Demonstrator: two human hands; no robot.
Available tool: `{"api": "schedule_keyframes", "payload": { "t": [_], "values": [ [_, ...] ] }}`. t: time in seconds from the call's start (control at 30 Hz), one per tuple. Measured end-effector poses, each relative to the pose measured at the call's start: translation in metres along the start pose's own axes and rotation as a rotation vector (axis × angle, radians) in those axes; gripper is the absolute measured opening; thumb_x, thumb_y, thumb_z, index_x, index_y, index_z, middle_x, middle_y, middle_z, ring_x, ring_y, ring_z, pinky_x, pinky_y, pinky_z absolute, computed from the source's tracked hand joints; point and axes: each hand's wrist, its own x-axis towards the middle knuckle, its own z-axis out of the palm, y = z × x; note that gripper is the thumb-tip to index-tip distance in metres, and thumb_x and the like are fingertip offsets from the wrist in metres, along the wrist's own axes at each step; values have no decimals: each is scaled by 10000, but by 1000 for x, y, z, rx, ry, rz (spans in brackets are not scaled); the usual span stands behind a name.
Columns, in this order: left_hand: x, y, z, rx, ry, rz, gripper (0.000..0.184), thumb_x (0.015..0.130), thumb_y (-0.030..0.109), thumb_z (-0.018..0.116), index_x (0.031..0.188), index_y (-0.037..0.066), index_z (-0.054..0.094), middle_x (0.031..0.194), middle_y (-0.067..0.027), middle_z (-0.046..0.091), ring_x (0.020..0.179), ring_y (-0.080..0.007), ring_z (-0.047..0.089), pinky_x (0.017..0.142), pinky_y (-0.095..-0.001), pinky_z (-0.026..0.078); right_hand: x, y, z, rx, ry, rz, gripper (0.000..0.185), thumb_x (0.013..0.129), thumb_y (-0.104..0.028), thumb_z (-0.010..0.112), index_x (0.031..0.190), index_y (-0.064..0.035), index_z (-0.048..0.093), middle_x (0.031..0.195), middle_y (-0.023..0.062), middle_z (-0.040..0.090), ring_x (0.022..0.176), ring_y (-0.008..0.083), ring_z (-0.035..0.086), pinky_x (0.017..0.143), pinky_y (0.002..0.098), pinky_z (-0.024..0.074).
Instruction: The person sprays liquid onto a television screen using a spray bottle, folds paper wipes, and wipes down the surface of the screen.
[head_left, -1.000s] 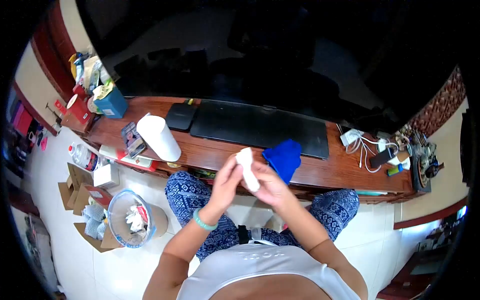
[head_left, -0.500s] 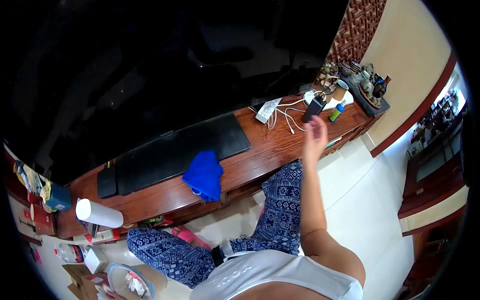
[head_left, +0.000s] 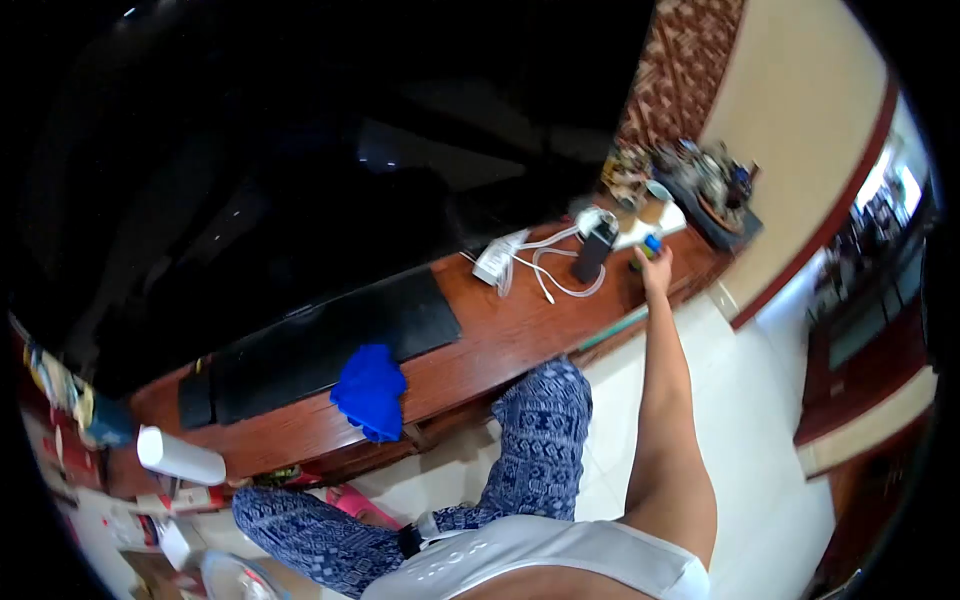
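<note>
My right hand (head_left: 656, 273) reaches out to the right end of the wooden cabinet, its fingers closed around a small bottle with a blue cap (head_left: 653, 243). Most of the bottle's body is hidden by the fingers. Just left of the hand stands a black box-shaped device (head_left: 597, 250), with a white cable (head_left: 552, 262) curling around it. Further left lies a white power strip (head_left: 498, 258). A blue cloth (head_left: 370, 392) hangs over the front edge of the cabinet top. My left hand is out of view.
A large black television screen (head_left: 330, 180) rises behind the wooden cabinet (head_left: 500, 335). A black soundbar-like panel (head_left: 340, 345) lies before it. A white paper roll (head_left: 182, 456) is at the left; ornaments (head_left: 705, 180) crowd the far right end. A bin (head_left: 235, 578) stands on the floor.
My right hand has moved from beside the black device up and right to the small bottle, and its fingers have closed on it. The whole view has shifted slightly.
</note>
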Motion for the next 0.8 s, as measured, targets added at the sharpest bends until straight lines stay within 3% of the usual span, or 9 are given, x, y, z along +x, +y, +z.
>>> {"api": "schedule_keyframes", "payload": {
  "t": [0.1, 0.13, 0.2, 0.27, 0.33, 0.4, 0.5, 0.6, 0.8],
  "values": [
    [-4, -14, 24, -74, -3, 43, 501, 932, 145, 516, 1358, -81, 380, 1309, -259, 496, 1153, -370, 526, 1020, -384, 395, 0, -12, 5, -63, -99, -74, 593, 794, -289, 741, 1248, -17, 473, 1211, 184, 572, 1128, 333, 554, 960, 409, 420],
    [-6, -12, 32, 44, 25, -41, 510, 869, 75, 518, 1347, -67, 406, 1317, -279, 494, 1192, -404, 498, 1046, -413, 361, 20, 30, 23, 2, -100, -189, 510, 832, -248, 703, 1227, -14, 481, 1156, 181, 590, 1079, 339, 571, 937, 418, 430],
    [-1, 63, -3, -184, -66, -174, 491, 838, 22, 483, 1322, -50, 440, 1313, -251, 503, 1214, -379, 477, 1051, -400, 350, 30, 39, 33, -72, -43, -297, 420, 893, -246, 643, 1189, 8, 488, 1120, 195, 585, 1028, 339, 571, 922, 416, 433],
    [5, 47, 33, -355, 98, -52, 484, 816, -28, 508, 1297, -33, 461, 1269, -180, 527, 1181, -329, 502, 1028, -392, 364, 36, 54, 34, 15, 32, -161, 438, 907, -327, 629, 1147, 18, 501, 1057, 191, 598, 962, 311, 577, 886, 417, 440],
    [10, 95, 18, -474, 132, -171, 452, 831, -40, 525, 1278, 14, 490, 1230, -143, 544, 1129, -257, 537, 914, -357, 416, -8, -20, 4, 231, 79, 20, 473, 892, -322, 653, 1157, 34, 491, 1018, 181, 613, 901, 315, 586, 828, 421, 457],
    [13, 119, 17, -509, 171, -125, 447, 837, -40, 523, 1278, 22, 489, 1177, -131, 569, 1072, -233, 548, 849, -334, 434, -39, -59, -10, 246, 90, -164, 478, 875, -301, 680, 1177, 20, 494, 1005, 153, 623, 829, 262, 607, 724, 387, 488],
    [15, 150, 35, -735, 206, -72, 437, 836, -46, 524, 1265, 26, 490, 1142, -118, 571, 1038, -206, 539, 837, -308, 437, -106, -129, -5, 629, -196, -231, 533, 833, -190, 688, 1290, -37, 460, 986, 122, 622, 714, 152, 606, 601, 280, 500],
    [7, 209, 41, -959, 161, -41, 402, 844, -46, 528, 1239, 19, 483, 1108, -97, 567, 1020, -178, 526, 836, -294, 430, -232, -291, -30, 950, -660, -330, 807, 755, -91, 695, 1449, -113, 284, 895, 110, 591, 554, 120, 554, 469, 230, 481],
    [-34, 275, 56, -1070, 40, 43, 314, 841, -58, 513, 1150, -1, 512, 1051, -111, 572, 890, -206, 521, 839, -316, 426, -342, -413, 6, 1574, -1597, 93, 945, 744, -31, 635, 1492, -299, 122, 858, 109, 462, 468, 152, 491, 344, 267, 447]
  ]
}}
